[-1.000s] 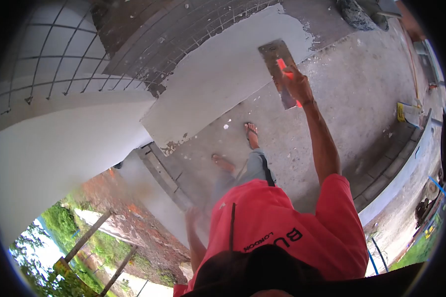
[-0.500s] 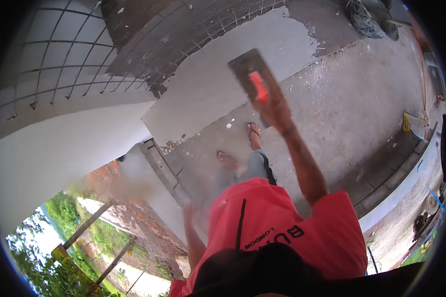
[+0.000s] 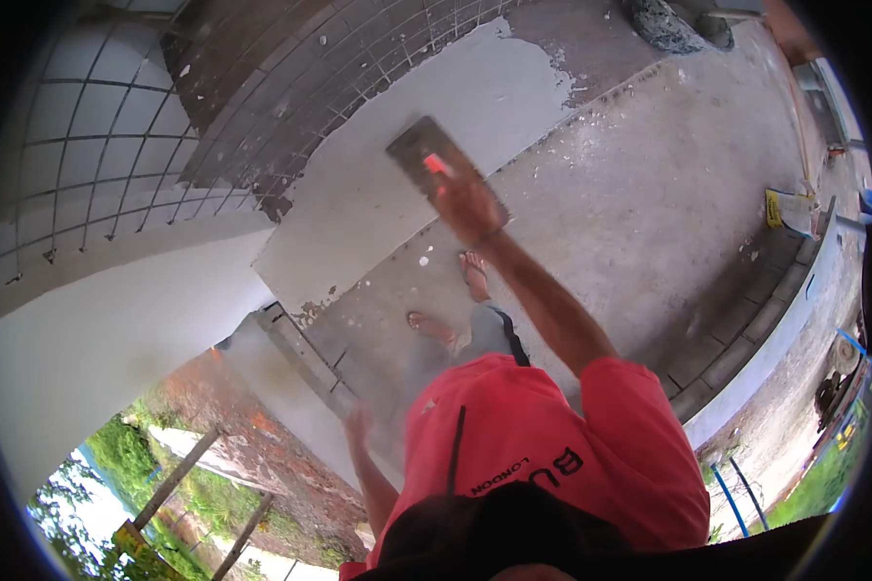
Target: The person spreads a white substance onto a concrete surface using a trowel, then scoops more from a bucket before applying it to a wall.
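My right hand [image 3: 468,208] is closed round the red handle of a flat, dark rectangular trowel [image 3: 419,147]. The trowel overlaps the lower edge of a smooth light-grey plaster patch [image 3: 358,184], beside the rougher grey surface. Low in the view, left of my red shirt [image 3: 523,436], my left hand [image 3: 358,421] hangs blurred; its fingers cannot be made out, and nothing clear shows in it.
A metal grid [image 3: 97,136] stands at the upper left above a white ledge [image 3: 116,339]. A cement-splashed container [image 3: 664,24] is at the top right. A yellow-labelled bag [image 3: 790,211] lies by the low block edge [image 3: 746,349] at the right.
The trowel and my right hand have moved left across the plaster patch. The whole view has shifted slightly. My left hand stays low beside my body.
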Tool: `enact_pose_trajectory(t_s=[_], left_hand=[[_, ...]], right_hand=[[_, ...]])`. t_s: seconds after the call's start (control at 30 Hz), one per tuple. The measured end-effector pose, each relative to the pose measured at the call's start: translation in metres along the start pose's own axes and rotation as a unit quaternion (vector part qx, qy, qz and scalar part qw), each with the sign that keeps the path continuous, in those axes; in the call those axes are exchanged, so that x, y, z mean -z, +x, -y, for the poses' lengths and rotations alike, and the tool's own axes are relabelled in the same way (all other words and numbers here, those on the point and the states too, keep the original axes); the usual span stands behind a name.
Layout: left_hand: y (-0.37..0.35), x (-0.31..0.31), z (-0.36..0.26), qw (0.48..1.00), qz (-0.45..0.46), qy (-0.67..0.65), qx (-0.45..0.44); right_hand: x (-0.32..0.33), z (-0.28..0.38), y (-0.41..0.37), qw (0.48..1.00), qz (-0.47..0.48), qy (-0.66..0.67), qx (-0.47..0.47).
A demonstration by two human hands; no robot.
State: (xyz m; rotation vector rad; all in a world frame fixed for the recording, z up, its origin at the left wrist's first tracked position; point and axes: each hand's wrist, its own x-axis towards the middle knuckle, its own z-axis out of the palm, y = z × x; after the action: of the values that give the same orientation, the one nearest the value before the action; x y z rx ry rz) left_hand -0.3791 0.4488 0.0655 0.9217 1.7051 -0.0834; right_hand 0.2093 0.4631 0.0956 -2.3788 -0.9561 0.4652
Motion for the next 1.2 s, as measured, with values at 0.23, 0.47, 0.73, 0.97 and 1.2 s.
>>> enact_pose_trajectory(t_s=[0.23, 0.47, 0.73, 0.97, 1.2], left_hand=[[0.004, 0.001, 0.048, 0.998, 0.006, -0.017, 0.052], [-0.008, 0.002, 0.045, 0.997, -0.010, -0.045, 0.056], [-0.005, 0.003, 0.046, 1.000, 0.008, -0.016, -0.013], [-0.023, 0.010, 0.062, 0.991, -0.051, -0.125, 0.000], [-0.012, 0.017, 0.071, 0.984, -0.055, -0.167, -0.036]], right_hand=[[0.168, -0.223, 0.086, 0.982, -0.108, -0.106, -0.111], [0.219, -0.182, 0.065, 0.972, -0.103, 0.116, -0.175], [0.123, -0.128, 0.116, 0.978, -0.087, -0.058, -0.181], [0.002, 0.055, 0.044, 0.997, 0.056, -0.059, 0.002], [-0.038, 0.154, -0.054, 0.923, 0.244, -0.098, 0.281]])
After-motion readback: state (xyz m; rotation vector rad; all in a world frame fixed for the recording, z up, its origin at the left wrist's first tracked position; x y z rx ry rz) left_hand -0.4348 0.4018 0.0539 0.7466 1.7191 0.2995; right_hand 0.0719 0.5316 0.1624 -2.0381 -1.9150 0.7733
